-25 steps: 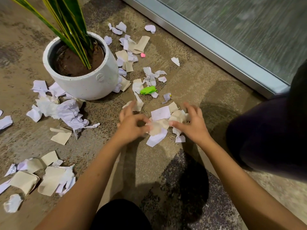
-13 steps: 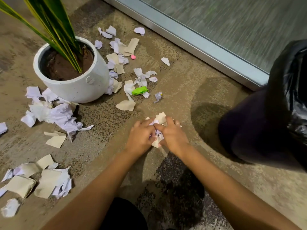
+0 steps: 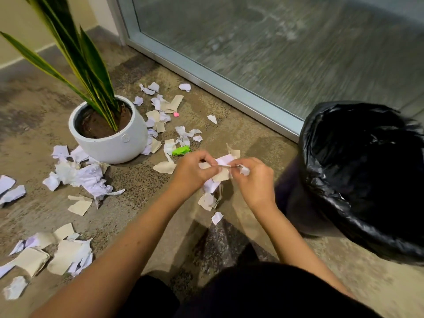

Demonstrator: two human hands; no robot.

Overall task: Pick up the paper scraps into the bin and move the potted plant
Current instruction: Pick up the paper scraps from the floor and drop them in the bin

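My left hand and my right hand together pinch a bundle of white and beige paper scraps lifted above the floor, some pieces dangling below. One small scrap lies or falls under them. The bin, lined with a black bag, stands just right of my right hand. The potted plant, a white round pot with long green leaves, sits to the left. Many more scraps lie scattered around the pot, and a green crumpled scrap lies by my left hand.
A glass door with a metal frame runs along the far side. A pile of scraps lies at the lower left on the mottled carpet. A pink bit lies behind the pot. My dark-clothed knees fill the bottom edge.
Both hands have gathered the scraps from the floor and raised them as a bundle. The view has tilted up and right, bringing the whole bin into sight.
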